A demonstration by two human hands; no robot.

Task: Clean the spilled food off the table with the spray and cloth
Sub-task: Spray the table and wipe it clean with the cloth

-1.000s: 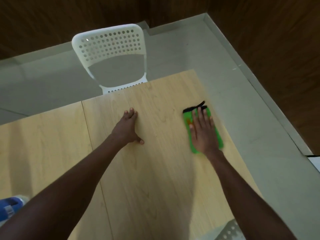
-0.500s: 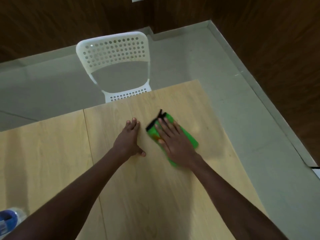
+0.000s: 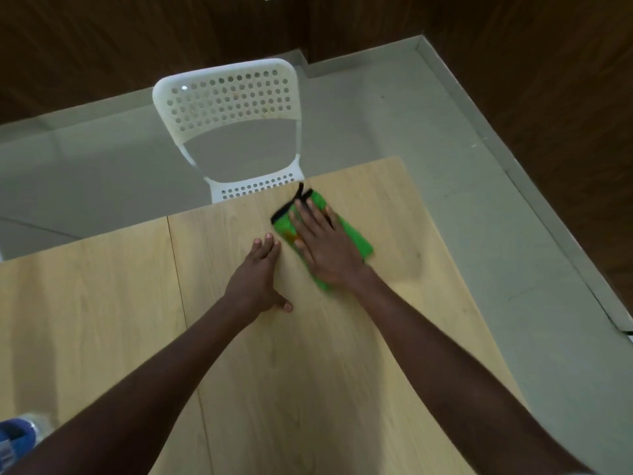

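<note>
Right hand (image 3: 327, 250) flat, fingers straight, pressing green cloth (image 3: 356, 240) (no readable label) on table (image 3: 102, 303); left hand (image 3: 255, 281) flat beside

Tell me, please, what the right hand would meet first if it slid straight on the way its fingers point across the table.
Probably nothing on the light wooden table: the right hand, flat on the green cloth with black edging, points at the far edge. Beyond it stands the white perforated plastic chair, though how far is unclear.

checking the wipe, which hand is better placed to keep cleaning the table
Right. The right hand lies flat on the green cloth, while the left hand rests bare on the table.
</note>
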